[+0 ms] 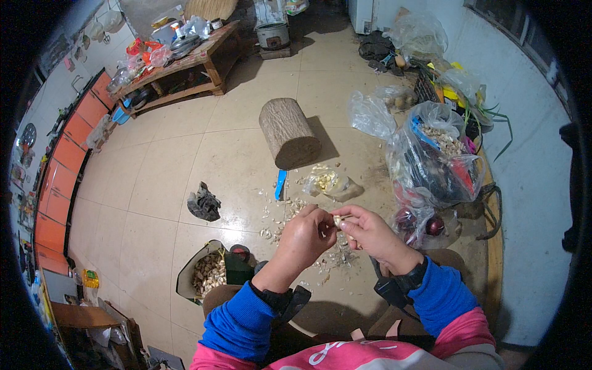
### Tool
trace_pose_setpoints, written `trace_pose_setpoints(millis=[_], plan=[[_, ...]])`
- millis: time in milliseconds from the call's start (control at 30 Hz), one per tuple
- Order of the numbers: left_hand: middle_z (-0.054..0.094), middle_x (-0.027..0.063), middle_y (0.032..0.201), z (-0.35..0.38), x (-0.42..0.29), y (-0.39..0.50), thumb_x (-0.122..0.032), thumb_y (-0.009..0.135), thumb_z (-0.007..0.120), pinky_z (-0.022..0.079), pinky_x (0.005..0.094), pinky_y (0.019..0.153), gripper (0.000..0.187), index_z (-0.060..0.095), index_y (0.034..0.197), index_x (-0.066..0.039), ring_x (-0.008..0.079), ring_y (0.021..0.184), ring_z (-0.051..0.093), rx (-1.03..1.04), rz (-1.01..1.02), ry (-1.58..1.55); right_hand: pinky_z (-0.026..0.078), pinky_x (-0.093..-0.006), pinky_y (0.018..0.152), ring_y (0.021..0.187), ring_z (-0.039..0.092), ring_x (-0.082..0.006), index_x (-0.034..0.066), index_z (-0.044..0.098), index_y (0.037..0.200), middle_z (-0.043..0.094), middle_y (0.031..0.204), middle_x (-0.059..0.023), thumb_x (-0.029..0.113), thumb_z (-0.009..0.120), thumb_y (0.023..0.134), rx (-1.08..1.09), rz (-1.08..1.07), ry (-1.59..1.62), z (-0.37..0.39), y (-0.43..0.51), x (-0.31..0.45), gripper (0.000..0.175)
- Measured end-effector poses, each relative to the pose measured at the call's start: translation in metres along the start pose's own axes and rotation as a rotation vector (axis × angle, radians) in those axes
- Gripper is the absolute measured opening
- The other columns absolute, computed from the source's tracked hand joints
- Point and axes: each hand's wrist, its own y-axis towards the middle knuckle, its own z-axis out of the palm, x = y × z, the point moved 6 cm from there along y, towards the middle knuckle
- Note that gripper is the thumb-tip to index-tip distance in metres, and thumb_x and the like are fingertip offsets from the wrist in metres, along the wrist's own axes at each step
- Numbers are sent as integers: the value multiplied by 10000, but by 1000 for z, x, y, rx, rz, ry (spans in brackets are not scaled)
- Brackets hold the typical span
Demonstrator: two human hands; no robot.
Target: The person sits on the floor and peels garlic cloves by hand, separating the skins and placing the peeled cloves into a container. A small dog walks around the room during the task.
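Observation:
In front of me both hands meet at a pale garlic clove [338,221]. My left hand [303,238] is curled, with its fingertips pinching the clove's left side. The thumb and forefinger of my right hand [377,236] grip it from the right. A thin dark sliver by the right forefinger is too small to name. More pale bits show under the right fingers. Below the hands, garlic skins [296,208] are scattered over the tiles. Just beyond, a clear plastic bag [344,188] holds peeled garlic cloves [325,180]. Left of my knee, an open bag [185,277] contains unpeeled garlic cloves [210,275].
A log section [286,129] lies ahead, near a blue strip-like object [280,185]. A crumpled dark cloth [204,202] is on the left floor. To the right stand a filled plastic bag [416,171] and bagged red onions [434,225]. A cluttered wooden table [212,69] stands far left.

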Motion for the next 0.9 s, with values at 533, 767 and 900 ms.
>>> trace_pose_setpoints(millis=[533,767,900], plan=[[576,104,761,-1,7,1,-76,796,698,472,312,574,117,615,829,0,191,655,598,-87,-143,-309,379,-184,515,588,444,-35,49,508,1169,530,793,12,142,459,978,-121,-32,137,-6,-1,4,219],[556,97,756,-6,-4,2,-78,781,730,458,283,557,137,636,847,-3,163,614,564,-52,-8,-55,374,-183,513,596,446,-34,57,512,1150,526,829,19,157,476,976,-88,1,135,-2,-1,1,203],[555,118,744,-6,-3,2,-48,720,714,465,334,558,126,604,778,-28,259,632,583,-63,-19,-59,370,-185,513,591,446,-37,51,510,1151,515,808,19,144,487,971,-83,-19,122,-2,0,0,204]])
